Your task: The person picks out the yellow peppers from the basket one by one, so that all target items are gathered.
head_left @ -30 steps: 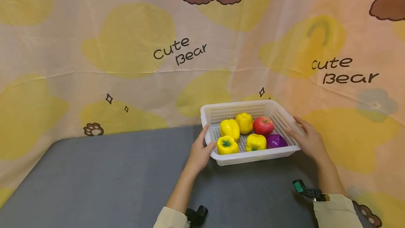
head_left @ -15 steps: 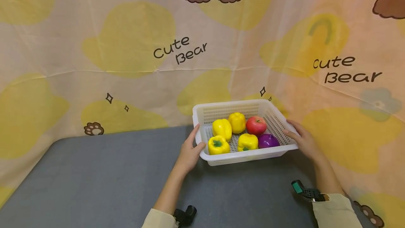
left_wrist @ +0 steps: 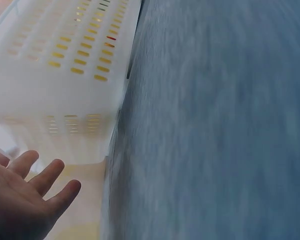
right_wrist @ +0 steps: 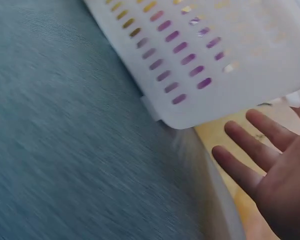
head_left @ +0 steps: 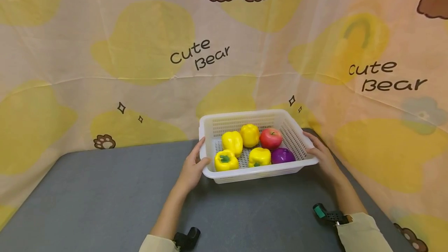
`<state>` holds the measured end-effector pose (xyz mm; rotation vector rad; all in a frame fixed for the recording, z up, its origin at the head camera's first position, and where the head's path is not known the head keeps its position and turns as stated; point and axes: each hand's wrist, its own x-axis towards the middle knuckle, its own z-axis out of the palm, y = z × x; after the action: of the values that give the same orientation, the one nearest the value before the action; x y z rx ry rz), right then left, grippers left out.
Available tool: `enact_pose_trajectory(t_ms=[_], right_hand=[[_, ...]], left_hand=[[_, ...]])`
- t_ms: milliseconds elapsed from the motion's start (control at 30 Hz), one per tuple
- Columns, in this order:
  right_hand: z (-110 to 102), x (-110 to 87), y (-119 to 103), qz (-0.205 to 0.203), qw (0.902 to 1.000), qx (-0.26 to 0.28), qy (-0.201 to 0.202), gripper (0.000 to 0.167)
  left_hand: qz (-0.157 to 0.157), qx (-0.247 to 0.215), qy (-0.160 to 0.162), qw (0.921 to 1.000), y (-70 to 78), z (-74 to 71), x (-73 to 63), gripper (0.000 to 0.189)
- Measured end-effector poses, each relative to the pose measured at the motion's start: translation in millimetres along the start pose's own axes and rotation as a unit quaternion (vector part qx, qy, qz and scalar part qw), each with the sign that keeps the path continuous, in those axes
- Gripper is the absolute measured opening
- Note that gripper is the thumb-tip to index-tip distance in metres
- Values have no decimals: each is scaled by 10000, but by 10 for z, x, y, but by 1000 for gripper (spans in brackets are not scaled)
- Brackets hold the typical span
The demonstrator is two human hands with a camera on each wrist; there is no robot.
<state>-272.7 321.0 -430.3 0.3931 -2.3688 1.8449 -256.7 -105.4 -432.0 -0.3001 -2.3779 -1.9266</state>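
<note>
A white perforated plastic basket (head_left: 260, 172) is held by its two short ends in the head view. My left hand (head_left: 191, 170) grips its left rim, thumb over the edge. On the opposite end, my right hand (head_left: 323, 158) holds the right rim in the same way. In both wrist views the lower fingers spread loosely beside the basket wall. Inside lie several yellow bell peppers (head_left: 232, 143), a red apple (head_left: 271, 139) and a round purple vegetable (head_left: 282, 155). The left wrist view shows the basket's base (left_wrist: 55, 65) close over the table.
The grey table (head_left: 105, 197) extends widely to the left and in front of the basket. A patterned cloth (head_left: 147, 100) hangs behind it and along the right side. Each wrist carries a dark strapped device (head_left: 329, 215).
Both hands have carried the basket to the left, away from the right-hand cloth. The peppers, apple and purple vegetable travel with it in the same arrangement.
</note>
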Motion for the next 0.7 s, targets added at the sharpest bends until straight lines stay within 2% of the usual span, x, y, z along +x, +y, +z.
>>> enact_pose_trajectory(t_ms=[267,700], right_hand=[[360,31,-7,220,9975,636,217,55],[732,90,-27,32,9956,926,129,60]], left_hand=[[-104,-12,-44,9999,-65,-267,-40,70],[-160,18,188,9997,-65,-603,-158,67]])
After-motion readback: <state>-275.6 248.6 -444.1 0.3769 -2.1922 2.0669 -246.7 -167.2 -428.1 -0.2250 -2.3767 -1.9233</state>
